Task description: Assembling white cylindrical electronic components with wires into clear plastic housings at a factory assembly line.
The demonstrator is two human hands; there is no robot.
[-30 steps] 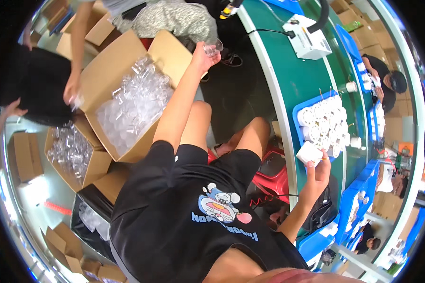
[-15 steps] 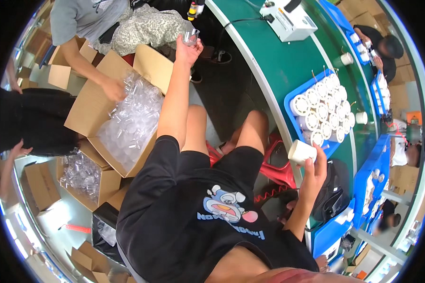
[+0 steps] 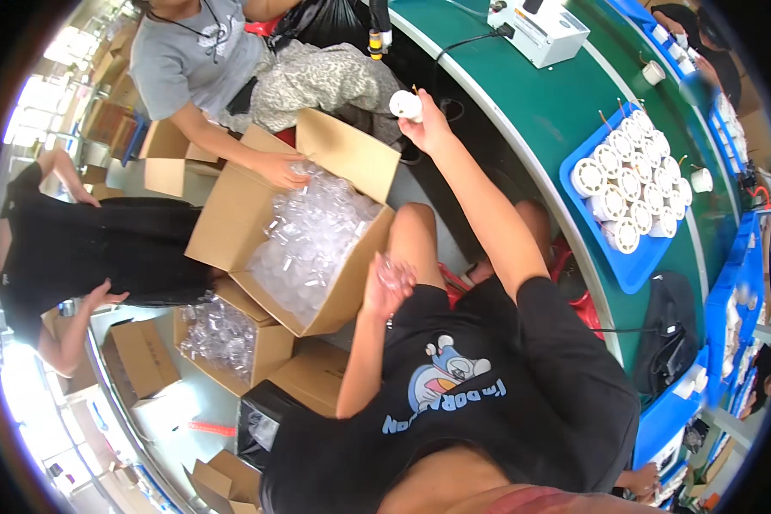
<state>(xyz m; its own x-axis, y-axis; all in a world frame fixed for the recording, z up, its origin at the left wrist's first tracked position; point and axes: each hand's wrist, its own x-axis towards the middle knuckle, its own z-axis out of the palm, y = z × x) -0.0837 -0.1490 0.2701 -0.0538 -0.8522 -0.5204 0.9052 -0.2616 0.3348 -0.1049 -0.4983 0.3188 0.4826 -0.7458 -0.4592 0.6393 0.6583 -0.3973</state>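
Note:
My left hand (image 3: 390, 289), in front of my lap, has its fingers closed around a clear plastic cup (image 3: 394, 272). My right arm stretches up and away past the green worktable's edge. At its end, my right hand (image 3: 430, 127) grips a white cylindrical part (image 3: 406, 105) with a short wire, its round end facing me. Left of my knees stands an open cardboard box (image 3: 223, 236) heaped with clear plastic cups (image 3: 304, 248). On the table to the right, a blue tray (image 3: 630, 272) carries several white cylinders (image 3: 630, 184) with slotted round ends and wires.
A person in a grey shirt (image 3: 167, 64) sits opposite, one hand in the box. Another in black (image 3: 60, 253) stands at left. A smaller box (image 3: 270, 343) of clear pieces sits nearer me. A white machine (image 3: 540, 34) and a black bag (image 3: 668, 334) rest on the green table (image 3: 522, 111).
My left hand has drawn back toward my lap with the clear cup. My right hand has swung from beside the tray to far out in front with the white part. The view has shifted.

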